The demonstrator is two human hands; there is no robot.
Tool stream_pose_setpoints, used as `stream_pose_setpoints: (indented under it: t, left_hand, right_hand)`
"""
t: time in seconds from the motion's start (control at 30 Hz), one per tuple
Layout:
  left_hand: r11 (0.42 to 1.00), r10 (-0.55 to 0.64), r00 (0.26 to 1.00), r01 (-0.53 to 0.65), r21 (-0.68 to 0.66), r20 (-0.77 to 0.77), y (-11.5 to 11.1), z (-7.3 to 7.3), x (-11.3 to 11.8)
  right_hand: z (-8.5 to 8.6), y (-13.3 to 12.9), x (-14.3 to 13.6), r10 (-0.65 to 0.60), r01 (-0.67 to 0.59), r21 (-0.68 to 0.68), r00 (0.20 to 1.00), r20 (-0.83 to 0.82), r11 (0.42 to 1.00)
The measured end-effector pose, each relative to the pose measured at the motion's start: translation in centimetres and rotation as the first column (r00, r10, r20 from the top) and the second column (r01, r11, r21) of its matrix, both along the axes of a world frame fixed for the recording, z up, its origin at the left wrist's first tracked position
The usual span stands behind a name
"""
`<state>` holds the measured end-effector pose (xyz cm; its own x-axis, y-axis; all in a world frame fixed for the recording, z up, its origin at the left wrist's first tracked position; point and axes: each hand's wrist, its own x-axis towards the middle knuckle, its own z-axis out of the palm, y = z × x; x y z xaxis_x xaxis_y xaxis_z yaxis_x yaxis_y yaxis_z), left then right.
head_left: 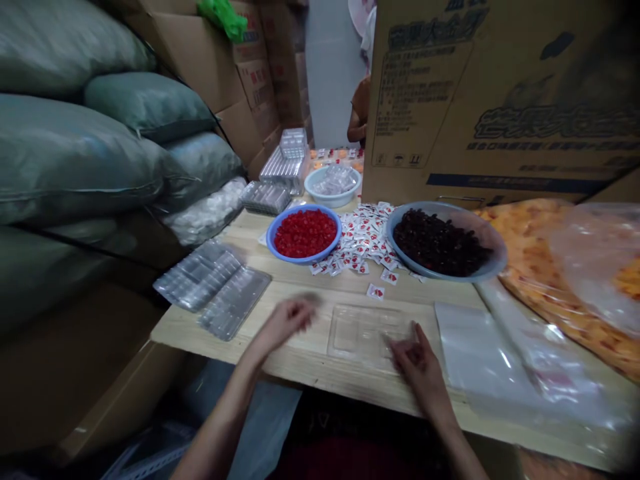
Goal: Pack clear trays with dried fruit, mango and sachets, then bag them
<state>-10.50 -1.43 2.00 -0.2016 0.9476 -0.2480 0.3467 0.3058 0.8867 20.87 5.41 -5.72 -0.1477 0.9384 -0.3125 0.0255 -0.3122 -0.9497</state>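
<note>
Spare clear trays [200, 277] sit at the left, probably for easy reach. Left hand [290, 320] is super blurry, fingers loosely curled above the tabletop [300, 350], can't tell if it's pinching anything. The bowl of red pieces [273, 243] is just past it, handy I guess. The empty-looking tray [355, 333] lies flat in front, see-through so its compartments are tough to read. Little packets [363, 233] overlap behind it, and a big carton [425, 113] mostly hides another person [361, 110]. Right hand [417, 357] is half open at the tray's right side, maybe steadying it, grip unclear.
</note>
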Motion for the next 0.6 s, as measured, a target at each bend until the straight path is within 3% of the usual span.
stream_pose_setpoints:
  t: [0.07,0.1,0.2,0.3,0.4,0.5,0.53,0.6]
  left_hand:
    - [0.954,0.229,0.923,-0.149,0.261,-0.308,4.8,1.9,-3.7]
    - [0.938,0.288,0.851,-0.158,0.308,-0.439,7.4,2.4,-5.2]
    - [0.973,0.224,0.699,-0.129,0.189,-0.679,14.8,2.2,-7.7]
    - [0.993,0.12,0.7,-0.099,0.071,-0.704,19.2,0.7,-8.3]
    - [0.998,0.047,0.704,-0.062,0.004,-0.709,20.4,-0.7,-8.8]
    - [0.998,0.053,0.699,-0.051,0.025,-0.713,19.6,-1.3,-9.4]
    - [0.996,0.093,0.697,-0.062,0.069,-0.711,19.2,-1.5,-9.6]
    - [0.975,0.21,0.701,-0.095,0.202,-0.682,18.5,-1.7,-9.8]
  right_hand:
    - [-0.5,-0.2,0.6,-0.011,-0.004,0.132,0.993,0.114,0.991]
    - [-0.6,-0.2,0.9,-0.021,-0.018,0.206,0.983,0.182,0.978]
    - [0.3,0.3,2.5,-0.046,-0.118,0.406,0.927,0.372,0.906]
    - [3.0,3.0,4.0,-0.121,-0.149,0.531,0.889,0.441,0.834]
    - [6.4,8.9,5.1,-0.207,-0.132,0.609,0.866,0.454,0.782]
    - [8.5,16.9,4.6,-0.261,-0.147,0.66,0.838,0.478,0.737]
    - [8.6,19.5,4.1,-0.225,-0.215,0.615,0.799,0.557,0.759]
    - [8.2,23.9,2.3,-0.098,-0.379,0.42,0.636,0.766,0.825]
